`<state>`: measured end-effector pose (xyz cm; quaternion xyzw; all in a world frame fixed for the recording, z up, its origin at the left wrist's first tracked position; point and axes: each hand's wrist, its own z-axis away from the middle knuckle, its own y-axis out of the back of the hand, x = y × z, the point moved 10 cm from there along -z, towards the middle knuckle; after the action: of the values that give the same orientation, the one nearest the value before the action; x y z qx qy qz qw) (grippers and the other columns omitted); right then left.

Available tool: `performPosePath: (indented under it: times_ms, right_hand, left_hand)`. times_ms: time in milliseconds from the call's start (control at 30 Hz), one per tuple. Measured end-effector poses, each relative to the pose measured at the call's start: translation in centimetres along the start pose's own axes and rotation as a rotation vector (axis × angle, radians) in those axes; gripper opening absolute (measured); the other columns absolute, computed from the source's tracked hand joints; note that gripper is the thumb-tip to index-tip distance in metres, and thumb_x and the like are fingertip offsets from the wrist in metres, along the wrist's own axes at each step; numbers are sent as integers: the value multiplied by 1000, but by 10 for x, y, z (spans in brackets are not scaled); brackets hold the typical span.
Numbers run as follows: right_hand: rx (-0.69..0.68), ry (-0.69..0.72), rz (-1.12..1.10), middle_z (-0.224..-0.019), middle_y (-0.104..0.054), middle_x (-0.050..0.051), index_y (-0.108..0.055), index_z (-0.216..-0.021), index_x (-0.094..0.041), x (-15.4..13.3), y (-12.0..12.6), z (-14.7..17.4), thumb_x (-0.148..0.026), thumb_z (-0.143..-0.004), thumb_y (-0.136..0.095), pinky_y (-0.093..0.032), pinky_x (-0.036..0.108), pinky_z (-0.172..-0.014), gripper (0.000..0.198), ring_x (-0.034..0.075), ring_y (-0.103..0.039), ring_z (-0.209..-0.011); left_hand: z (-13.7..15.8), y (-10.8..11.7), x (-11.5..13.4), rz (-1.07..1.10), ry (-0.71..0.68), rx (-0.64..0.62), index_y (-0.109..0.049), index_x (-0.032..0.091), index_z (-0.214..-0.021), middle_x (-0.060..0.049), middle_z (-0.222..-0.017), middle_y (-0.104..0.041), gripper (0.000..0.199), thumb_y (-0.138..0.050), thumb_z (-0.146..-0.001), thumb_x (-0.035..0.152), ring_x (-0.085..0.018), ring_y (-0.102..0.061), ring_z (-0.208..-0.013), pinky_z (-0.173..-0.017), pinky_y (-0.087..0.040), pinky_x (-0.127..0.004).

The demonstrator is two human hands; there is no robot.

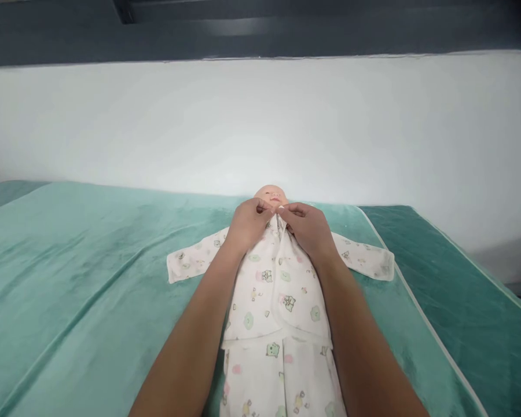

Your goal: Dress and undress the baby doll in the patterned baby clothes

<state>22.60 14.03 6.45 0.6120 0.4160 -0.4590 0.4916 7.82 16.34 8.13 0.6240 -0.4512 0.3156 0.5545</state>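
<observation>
A baby doll (272, 192) lies on its back, head toward the wall, dressed in a white printed top (260, 301) and matching trousers (256, 382). At the doll's neck, my left hand (252, 220) pinches the collar edge of the top between thumb and fingers. My right hand (307, 226) pinches the other side of the collar, its fingertips almost meeting the left ones. Below them the front edges of the top overlap down the chest. Both sleeves spread out to the sides. What exactly sits between the fingertips is too small to make out.
A light green blanket (91, 260) with some creases covers the surface under the doll. Darker green cloth (451, 278) lies to the right beyond a pale piped edge. Behind the doll's head rises a white wall (243, 127), with a dark band (243, 29) above it.
</observation>
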Motion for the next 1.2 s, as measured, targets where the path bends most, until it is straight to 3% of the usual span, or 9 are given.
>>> performPosePath:
  times_ms: [167,433,700,1033,1200]
  right_hand:
    - [-29,17,-35,-63,-58,-1,-71,-81,-20,3,-4,-1,-44,-77,-62,-38,27,-58,26,13,-47,-57]
    - [-170,50,-144,-65,-57,-2,-69,-76,-18,9,-14,-2,-39,-77,-62,-38,26,-61,22,11,-48,-60]
    - [-168,100,60,-85,-65,0,-68,-87,-21,-6,-15,4,-33,-73,-67,-43,29,-71,19,14,-56,-75]
    - [-180,60,85,-88,-62,1,-60,-90,-20,-7,-22,8,-30,-72,-67,-45,31,-76,22,14,-57,-79]
    - [-170,81,125,-86,-63,-1,-58,-96,-22,-5,-22,8,-32,-73,-66,-44,31,-75,27,15,-58,-80]
  left_hand:
    - [4,-4,-10,141,102,-4,-67,18,-78,-6,-82,-72,17,-65,-79,35,-18,-63,-70,-64,-47,-30]
    - [8,1,-20,241,135,17,-69,17,-78,-6,-84,-73,18,-73,-72,33,-18,-65,-75,-70,-48,-30]
    - [11,2,-19,234,110,-16,-68,18,-82,-6,-86,-73,25,-69,-76,42,-19,-66,-79,-74,-49,-31]
    - [16,-3,-27,408,221,-48,-69,18,-93,-9,-100,-74,27,-72,-67,22,-22,-69,-86,-78,-53,-36]
    - [16,-6,-28,478,228,-62,-69,17,-91,-8,-93,-73,24,-72,-67,18,-20,-68,-80,-77,-53,-36]
